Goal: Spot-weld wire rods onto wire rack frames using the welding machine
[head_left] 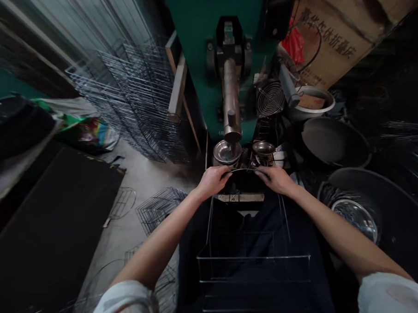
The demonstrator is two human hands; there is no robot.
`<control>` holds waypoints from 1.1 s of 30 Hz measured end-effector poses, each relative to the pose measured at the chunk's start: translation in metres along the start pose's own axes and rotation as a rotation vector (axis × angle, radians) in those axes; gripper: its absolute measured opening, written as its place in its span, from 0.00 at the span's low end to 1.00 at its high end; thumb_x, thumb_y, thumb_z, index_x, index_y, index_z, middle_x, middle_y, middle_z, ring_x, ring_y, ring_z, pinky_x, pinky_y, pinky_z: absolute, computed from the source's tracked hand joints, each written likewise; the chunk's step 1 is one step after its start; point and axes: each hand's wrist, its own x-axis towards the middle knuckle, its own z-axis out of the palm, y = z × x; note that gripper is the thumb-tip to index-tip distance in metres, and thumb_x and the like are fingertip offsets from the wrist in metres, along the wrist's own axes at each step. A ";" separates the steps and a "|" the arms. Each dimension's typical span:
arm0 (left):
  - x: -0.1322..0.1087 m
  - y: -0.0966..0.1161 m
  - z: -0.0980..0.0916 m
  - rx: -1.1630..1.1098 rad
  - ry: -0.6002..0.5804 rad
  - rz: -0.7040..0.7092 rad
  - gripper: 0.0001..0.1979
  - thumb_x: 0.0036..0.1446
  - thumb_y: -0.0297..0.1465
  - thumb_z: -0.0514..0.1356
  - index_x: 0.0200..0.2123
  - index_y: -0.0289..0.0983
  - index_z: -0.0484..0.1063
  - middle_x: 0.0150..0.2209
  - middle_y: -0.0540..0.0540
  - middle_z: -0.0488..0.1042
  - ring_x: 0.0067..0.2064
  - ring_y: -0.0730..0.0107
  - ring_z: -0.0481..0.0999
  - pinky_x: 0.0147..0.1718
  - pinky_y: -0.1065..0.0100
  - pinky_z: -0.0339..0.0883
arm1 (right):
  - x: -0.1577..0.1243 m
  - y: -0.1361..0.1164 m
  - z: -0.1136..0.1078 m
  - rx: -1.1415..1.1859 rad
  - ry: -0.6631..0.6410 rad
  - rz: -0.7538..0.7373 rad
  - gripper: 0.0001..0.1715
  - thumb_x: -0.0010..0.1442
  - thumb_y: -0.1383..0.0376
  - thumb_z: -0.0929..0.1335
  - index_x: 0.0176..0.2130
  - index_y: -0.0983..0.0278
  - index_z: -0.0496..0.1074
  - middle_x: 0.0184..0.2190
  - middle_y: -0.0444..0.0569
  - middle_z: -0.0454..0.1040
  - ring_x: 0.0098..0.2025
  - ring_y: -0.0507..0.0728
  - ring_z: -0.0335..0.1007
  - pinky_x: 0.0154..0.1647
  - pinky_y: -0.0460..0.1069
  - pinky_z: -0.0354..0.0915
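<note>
My left hand (213,180) and my right hand (275,179) both grip the far rim of a wire basket frame (252,269) that lies over my lap. The rim's curved end sits on the small work plate (241,197) of a green press machine (214,46). Fingers of both hands are curled round the wire. Just beyond the hands stand two round metal dies (226,152), with the machine's steel ram (231,106) above the left one.
Stacks of wire racks (142,98) lean at the left. Loose wire grids (158,209) lie on the floor. Dark basins (336,143) and a shiny metal bowl (357,218) are at the right. A cardboard box (339,37) stands behind, with a small fan guard (269,99) beside it.
</note>
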 end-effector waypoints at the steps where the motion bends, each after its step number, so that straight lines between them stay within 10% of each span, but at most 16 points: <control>1: 0.000 0.001 -0.001 -0.001 0.005 0.004 0.06 0.67 0.29 0.60 0.36 0.37 0.76 0.32 0.48 0.80 0.32 0.68 0.77 0.34 0.70 0.63 | 0.000 0.000 -0.001 -0.011 0.008 -0.018 0.20 0.75 0.57 0.61 0.52 0.60 0.78 0.45 0.53 0.83 0.47 0.62 0.78 0.45 0.50 0.66; 33: 0.007 -0.002 -0.049 0.052 0.060 0.109 0.12 0.67 0.29 0.55 0.31 0.36 0.75 0.27 0.48 0.74 0.29 0.70 0.72 0.33 0.71 0.62 | 0.039 -0.034 -0.043 -0.205 -0.032 -0.147 0.19 0.76 0.56 0.59 0.45 0.59 0.75 0.37 0.51 0.79 0.40 0.59 0.73 0.38 0.49 0.56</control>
